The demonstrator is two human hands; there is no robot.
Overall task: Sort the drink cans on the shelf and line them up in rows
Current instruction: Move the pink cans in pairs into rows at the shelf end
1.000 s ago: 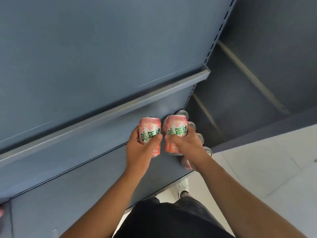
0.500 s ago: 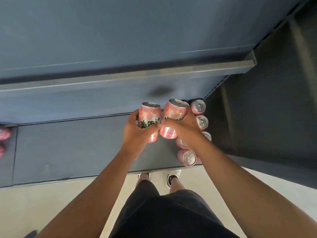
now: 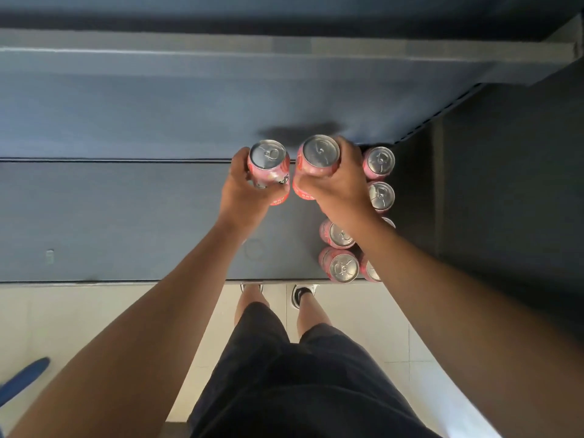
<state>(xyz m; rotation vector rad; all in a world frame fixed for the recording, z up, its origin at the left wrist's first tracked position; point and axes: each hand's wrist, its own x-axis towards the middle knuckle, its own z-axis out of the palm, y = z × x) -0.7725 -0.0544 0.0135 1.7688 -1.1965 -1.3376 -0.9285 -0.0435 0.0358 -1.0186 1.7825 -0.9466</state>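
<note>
Pink and silver, eight drink cans in all: we count two in the hands and six standing on the grey-blue shelf [image 3: 126, 216]. The left hand [image 3: 243, 197] grips the left can [image 3: 268, 159], its fingers curled round the side. The right hand [image 3: 338, 184] grips the right can [image 3: 319, 154], its fingers wrapped round it below the rim. The two held cans are close side by side, nearly touching, over the far part of the shelf with their tops towards us. We cannot tell whether their bases rest on the shelf.

The standing cans [image 3: 343, 267] are at the shelf's right end, just right of the right hand. Four make a row running near to far along the right edge, and two make a second row just left of it at the near edge. The right forearm covers part of two of them.

Dark writing shows on the left can's side, but we cannot read it, nor any brand.

Near the shelf's front edge we see pale floor tiles [image 3: 79, 311], black shorts [image 3: 300, 374], two shoes [image 3: 303, 294] and one blue object [image 3: 22, 377] at the near left.
</note>
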